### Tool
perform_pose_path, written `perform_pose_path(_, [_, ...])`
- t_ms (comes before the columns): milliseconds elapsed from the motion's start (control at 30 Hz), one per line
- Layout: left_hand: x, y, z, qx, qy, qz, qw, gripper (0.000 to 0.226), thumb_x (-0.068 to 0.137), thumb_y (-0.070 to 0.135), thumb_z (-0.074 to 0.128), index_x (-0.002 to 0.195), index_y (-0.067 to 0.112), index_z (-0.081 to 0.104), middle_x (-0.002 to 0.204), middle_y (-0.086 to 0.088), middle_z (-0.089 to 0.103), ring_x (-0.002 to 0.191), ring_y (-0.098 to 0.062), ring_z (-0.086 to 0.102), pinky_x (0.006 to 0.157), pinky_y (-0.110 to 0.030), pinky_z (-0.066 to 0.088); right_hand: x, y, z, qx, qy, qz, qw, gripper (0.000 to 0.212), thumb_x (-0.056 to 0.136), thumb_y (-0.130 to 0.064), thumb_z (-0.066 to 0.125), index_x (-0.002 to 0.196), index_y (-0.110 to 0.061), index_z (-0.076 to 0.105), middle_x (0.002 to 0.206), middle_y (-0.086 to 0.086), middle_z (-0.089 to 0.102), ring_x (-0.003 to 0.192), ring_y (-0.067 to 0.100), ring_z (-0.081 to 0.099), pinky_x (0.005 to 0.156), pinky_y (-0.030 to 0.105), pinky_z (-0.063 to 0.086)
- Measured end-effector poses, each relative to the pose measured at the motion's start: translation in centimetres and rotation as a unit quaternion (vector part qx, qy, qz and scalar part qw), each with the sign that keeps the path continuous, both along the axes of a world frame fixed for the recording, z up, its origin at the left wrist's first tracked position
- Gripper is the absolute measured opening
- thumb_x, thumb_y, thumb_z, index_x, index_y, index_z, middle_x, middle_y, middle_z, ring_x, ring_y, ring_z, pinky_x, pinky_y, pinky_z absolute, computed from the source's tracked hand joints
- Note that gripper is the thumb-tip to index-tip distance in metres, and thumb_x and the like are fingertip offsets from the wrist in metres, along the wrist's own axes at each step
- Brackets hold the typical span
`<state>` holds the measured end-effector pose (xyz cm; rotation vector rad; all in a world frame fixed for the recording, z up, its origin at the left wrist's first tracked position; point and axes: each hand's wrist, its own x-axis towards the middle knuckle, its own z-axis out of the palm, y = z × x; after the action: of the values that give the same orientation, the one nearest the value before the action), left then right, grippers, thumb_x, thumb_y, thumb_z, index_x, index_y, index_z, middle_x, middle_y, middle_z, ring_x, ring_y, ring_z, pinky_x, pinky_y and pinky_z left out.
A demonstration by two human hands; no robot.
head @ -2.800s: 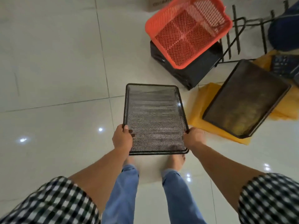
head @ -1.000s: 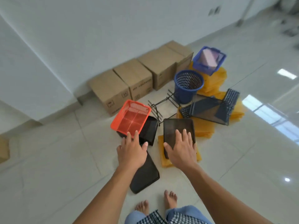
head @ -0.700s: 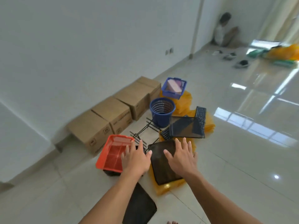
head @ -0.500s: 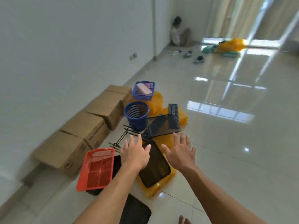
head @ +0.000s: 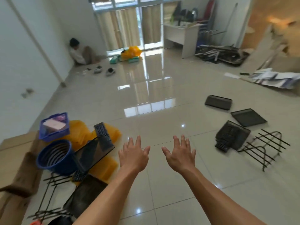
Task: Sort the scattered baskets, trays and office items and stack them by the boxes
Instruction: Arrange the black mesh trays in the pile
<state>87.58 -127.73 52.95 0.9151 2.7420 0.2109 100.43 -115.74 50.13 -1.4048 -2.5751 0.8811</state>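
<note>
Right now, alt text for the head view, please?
The left hand and right hand hover open and empty over a tiled floor. A blue basket and yellow bins sit by cardboard boxes at left; black trays and a wire rack lie scattered at right.

Bare left hand [head: 133, 156] and bare right hand [head: 178, 155] on long, unsleeved forearms [head: 212, 189].

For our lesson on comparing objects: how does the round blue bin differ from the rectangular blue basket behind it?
The round blue bin is circular; the rectangular blue basket has straight sides and corners. The bin looks empty; the basket holds a pale block. The bin is darker blue, the basket more violet. Both stand open side up beside the cardboard boxes.
</note>
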Motion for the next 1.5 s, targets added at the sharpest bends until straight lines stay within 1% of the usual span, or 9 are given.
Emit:
perform_pose_path(133, [4.5,9.7,-0.7,-0.002,-0.014,-0.053,0.998,0.071,0.101,0.063,0.027,0.161,0.031,0.005,0.169,-0.006,0.006,0.154,-0.030,0.009,0.122,-0.052,0.014,5.0,8.3,-0.3,-0.006,0.009,-0.060,0.998,0.081,0.098,-0.068,0.036,0.162,-0.026,0.009,0.170,0.005,-0.006,0.156,0.025,-0.009,0.122,0.058,0.004])
perform_pose_path(333, [11.5,21.2,-0.6,-0.006,-0.016,-0.147,0.989,0.071,0.102,0.062,0.026,0.161,0.030,0.003,0.169,-0.007,0.004,0.155,-0.030,0.008,0.122,-0.051,0.011,12.7,16.9,-0.2,0.005,0.013,-0.146,0.989,0.082,0.097,-0.068,0.036,0.161,-0.025,0.011,0.170,0.006,-0.004,0.156,0.027,-0.008,0.122,0.059,0.008])
perform_pose_path(533, [17.4,30.1,-1.0,-0.008,-0.017,-0.243,0.970,0.070,0.102,0.061,0.026,0.161,0.029,0.004,0.169,-0.007,0.005,0.154,-0.031,0.009,0.123,-0.051,0.013,19.0,22.6,-1.2,-0.012,0.022,-0.241,0.970,0.082,0.098,-0.067,0.039,0.162,-0.026,0.009,0.170,0.006,-0.005,0.156,0.027,-0.008,0.122,0.058,0.007])
perform_pose_path(667, [20.2,34.7,-2.2,-0.008,-0.025,-0.293,0.956,0.071,0.102,0.061,0.027,0.161,0.029,0.005,0.168,-0.007,0.006,0.154,-0.031,0.010,0.122,-0.051,0.014,22.2,25.4,-2.5,-0.027,0.003,-0.296,0.955,0.080,0.098,-0.066,0.039,0.161,-0.026,0.010,0.170,0.006,-0.003,0.156,0.027,-0.005,0.122,0.058,0.008])
perform_pose_path(867, [21.2,41.4,-3.9,-0.012,-0.030,-0.341,0.940,0.071,0.101,0.062,0.028,0.160,0.029,0.006,0.168,-0.008,0.009,0.154,-0.032,0.012,0.122,-0.052,0.015,23.8,30.6,-4.0,-0.040,-0.006,-0.357,0.933,0.079,0.098,-0.066,0.040,0.160,-0.025,0.014,0.170,0.006,0.000,0.156,0.028,-0.003,0.121,0.059,0.011])
perform_pose_path(1067, [19.3,49.6,-4.7,-0.021,-0.040,-0.379,0.924,0.071,0.101,0.062,0.029,0.160,0.029,0.007,0.168,-0.008,0.010,0.153,-0.032,0.013,0.121,-0.052,0.015,23.1,37.6,-4.2,-0.039,-0.019,-0.404,0.914,0.078,0.097,-0.066,0.040,0.159,-0.025,0.017,0.170,0.007,0.004,0.156,0.028,0.000,0.120,0.059,0.013])
perform_pose_path(1200, [18.5,55.1,-4.9,-0.030,-0.042,-0.413,0.909,0.071,0.101,0.062,0.029,0.160,0.029,0.008,0.168,-0.008,0.012,0.152,-0.031,0.016,0.120,-0.050,0.017,23.4,42.1,-3.6,-0.039,-0.024,-0.449,0.892,0.077,0.098,-0.066,0.039,0.160,-0.025,0.016,0.170,0.006,0.003,0.156,0.028,0.000,0.121,0.058,0.012])
perform_pose_path(1367, [20.5,61.0,-5.2,-0.034,-0.060,-0.455,0.888,0.071,0.101,0.061,0.030,0.160,0.028,0.008,0.168,-0.008,0.011,0.153,-0.031,0.013,0.121,-0.051,0.016,24.4,46.4,-3.5,-0.039,-0.030,-0.478,0.877,0.079,0.098,-0.067,0.037,0.160,-0.026,0.012,0.170,0.005,-0.002,0.156,0.027,-0.003,0.121,0.058,0.010])
perform_pose_path(1500, [23.1,64.9,-5.7,-0.047,-0.062,-0.480,0.874,0.072,0.101,0.061,0.029,0.161,0.028,0.006,0.168,-0.007,0.009,0.154,-0.031,0.012,0.121,-0.049,0.016,26.7,49.8,-3.9,-0.045,-0.031,-0.493,0.869,0.078,0.098,-0.067,0.037,0.160,-0.026,0.011,0.170,0.005,-0.004,0.156,0.028,-0.005,0.122,0.059,0.009])
